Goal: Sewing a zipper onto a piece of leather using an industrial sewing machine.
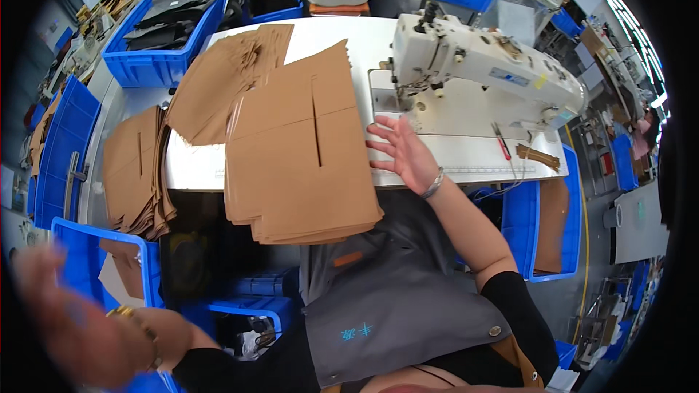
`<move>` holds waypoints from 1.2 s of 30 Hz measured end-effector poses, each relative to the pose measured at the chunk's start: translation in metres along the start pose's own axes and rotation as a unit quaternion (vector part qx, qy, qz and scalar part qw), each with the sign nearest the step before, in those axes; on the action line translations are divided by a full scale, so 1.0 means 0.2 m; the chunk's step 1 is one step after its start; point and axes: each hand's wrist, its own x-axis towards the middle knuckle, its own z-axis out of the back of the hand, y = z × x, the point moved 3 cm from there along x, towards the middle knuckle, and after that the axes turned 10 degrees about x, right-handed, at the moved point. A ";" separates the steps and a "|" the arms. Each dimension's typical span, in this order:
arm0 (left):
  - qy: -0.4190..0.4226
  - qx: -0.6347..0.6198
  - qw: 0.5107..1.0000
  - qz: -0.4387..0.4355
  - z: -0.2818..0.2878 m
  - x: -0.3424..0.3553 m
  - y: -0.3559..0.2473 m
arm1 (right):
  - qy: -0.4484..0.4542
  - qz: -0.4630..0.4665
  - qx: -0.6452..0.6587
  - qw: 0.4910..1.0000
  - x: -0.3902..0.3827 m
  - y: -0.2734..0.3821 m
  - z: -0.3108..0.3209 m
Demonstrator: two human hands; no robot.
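A thick stack of brown cut panels (280, 153), each with a long slit and a stepped lower edge, lies on the white sewing table and overhangs its front edge. Beside its right edge is my right hand (404, 151), palm turned up, fingers spread, holding nothing; whether the fingertips touch the panels I cannot tell. Far out at the lower left, my left hand (80, 320) is raised and smeared by motion, its fingers unclear. Another stack of slit brown panels (131, 167) sits left of the big one, and a loose brown pile (222, 84) lies behind.
A white sewing machine (488, 65) stands right of the stack. Red-handled snips (502, 144) and a bundle of brown strips (539, 157) lie in front of it. Blue bins surround the table: one with dark pieces (116, 65), one at lower left (69, 229), one at right (571, 211).
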 end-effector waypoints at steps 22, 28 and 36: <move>0.269 -0.437 0.722 0.464 -1.25 -0.52 -0.39 | 0.038 -0.171 0.065 0.982 -0.05 -0.27 -0.24; 0.146 -0.484 0.772 0.386 -0.96 -0.16 -0.18 | 0.112 -0.080 0.068 0.988 -0.02 -0.25 -0.53; 0.047 -0.316 0.819 0.477 -0.67 -0.13 0.50 | 0.358 -0.054 0.003 0.932 0.62 -0.12 -1.41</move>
